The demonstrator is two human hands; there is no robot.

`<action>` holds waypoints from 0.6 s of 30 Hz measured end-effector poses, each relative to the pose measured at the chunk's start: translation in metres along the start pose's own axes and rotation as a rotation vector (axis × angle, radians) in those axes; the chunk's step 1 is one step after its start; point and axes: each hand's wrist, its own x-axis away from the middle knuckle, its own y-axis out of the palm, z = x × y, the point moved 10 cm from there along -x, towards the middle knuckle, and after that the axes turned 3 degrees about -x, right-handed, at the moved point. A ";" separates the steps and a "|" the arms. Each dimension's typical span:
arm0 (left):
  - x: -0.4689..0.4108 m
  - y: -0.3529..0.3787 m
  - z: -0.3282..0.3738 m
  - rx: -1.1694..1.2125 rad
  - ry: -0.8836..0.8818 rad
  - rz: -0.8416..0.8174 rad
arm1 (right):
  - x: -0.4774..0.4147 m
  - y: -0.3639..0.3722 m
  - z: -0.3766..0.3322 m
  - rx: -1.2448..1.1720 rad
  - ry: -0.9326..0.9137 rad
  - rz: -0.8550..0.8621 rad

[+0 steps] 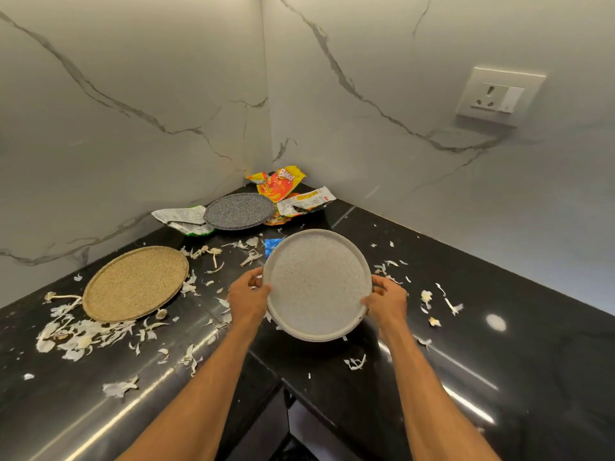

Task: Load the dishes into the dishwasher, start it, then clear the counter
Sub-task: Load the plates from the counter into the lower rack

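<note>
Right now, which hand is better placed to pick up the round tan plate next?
Left, probably. The round tan plate lies nearer the left hand; the right hand would have to cross the round pale grey plate both hold.

A glossy black corner counter (499,344) is strewn with pale peel scraps (76,334). A tan plate (134,282) is laid flat at the left. A dark speckled plate (239,211) is set near the corner among crumpled snack wrappers (278,184), with a small blue wrapper (272,244) nearby.
</note>
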 end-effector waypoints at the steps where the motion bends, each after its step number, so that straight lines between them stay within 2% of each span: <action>1: 0.006 0.003 0.002 -0.003 0.013 -0.024 | 0.010 -0.008 0.002 -0.010 -0.005 -0.013; 5: 0.029 0.014 0.008 0.018 0.052 -0.139 | 0.058 -0.037 0.006 -0.033 -0.015 -0.051; 10: 0.071 0.032 0.013 0.016 0.134 -0.310 | 0.132 -0.083 0.022 -0.053 -0.034 0.033; 18: 0.201 0.072 -0.002 -0.012 0.210 -0.624 | 0.263 -0.192 0.091 -0.041 0.030 0.347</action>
